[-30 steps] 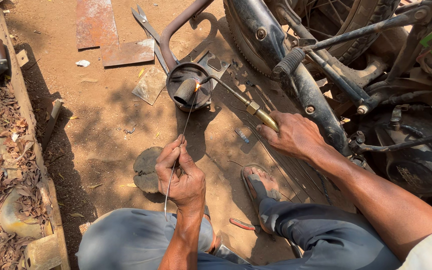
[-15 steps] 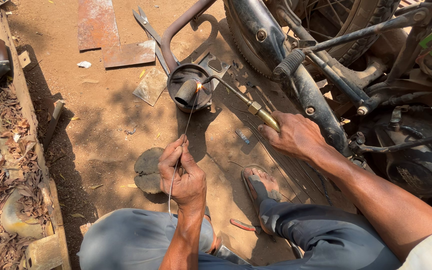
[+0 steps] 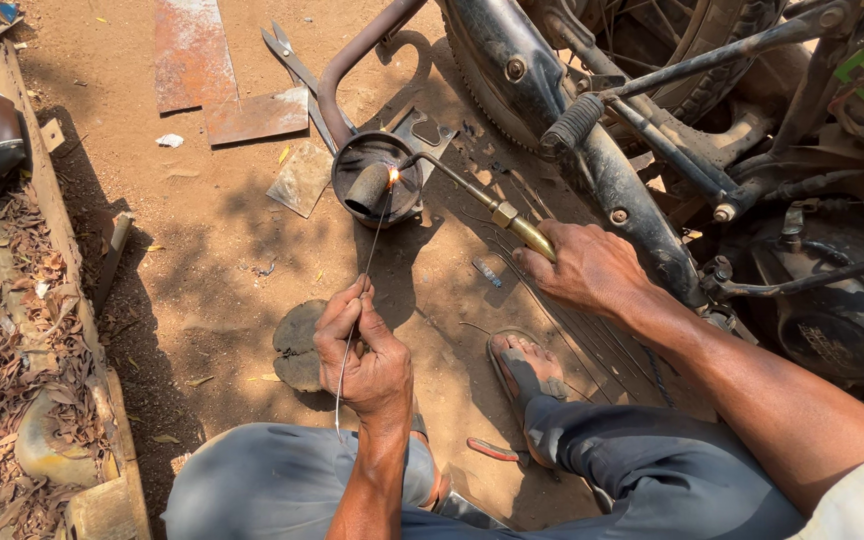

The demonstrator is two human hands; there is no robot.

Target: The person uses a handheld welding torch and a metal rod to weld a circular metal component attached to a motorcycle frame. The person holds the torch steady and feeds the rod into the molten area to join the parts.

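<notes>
My left hand (image 3: 364, 350) pinches a thin filler rod (image 3: 372, 250) whose far tip meets a small orange flame (image 3: 392, 175). My right hand (image 3: 592, 268) grips the brass handle of a gas torch (image 3: 472, 195) whose bent nozzle points at that flame. The flame sits on a dark round metal part with a short tube (image 3: 374, 180), joined to a curved rusty pipe (image 3: 357, 55) lying on the dirt ground.
A motorcycle (image 3: 712, 150) fills the upper right, close to my right arm. Rusty metal plates (image 3: 217, 75) and snips (image 3: 292, 60) lie at the back. A flat stone (image 3: 297, 345) is by my left hand. My sandalled foot (image 3: 522, 365) rests on the ground. A leaf-filled channel (image 3: 22, 330) runs along the left.
Both hands keep their hold and barely shift. The rod tip and the torch flame stay on the round part; the view has only drifted slightly.
</notes>
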